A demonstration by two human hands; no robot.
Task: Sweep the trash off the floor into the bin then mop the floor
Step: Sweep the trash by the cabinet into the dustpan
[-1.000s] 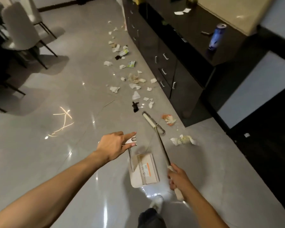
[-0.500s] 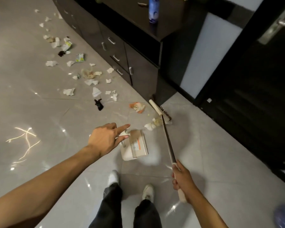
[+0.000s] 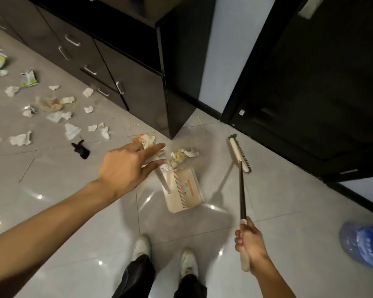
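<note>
Glossy grey tile floor (image 3: 73, 211) beside a dark cabinet with metal handles (image 3: 127, 82), torn white paper scraps (image 3: 19, 138) scattered on the left. Left hand (image 3: 127, 166) has its fingers stretched straight over the handle top of the cream plastic dustpan (image 3: 183, 190). Right hand (image 3: 249, 244) is wrapped round the cream grip of the thin dark-poled broom (image 3: 237, 151), whose head is just right of the pan. A crumpled paper wad (image 3: 181, 155) sits at the pan's far edge. The pan's label has an orange stripe, text too small to read
</note>
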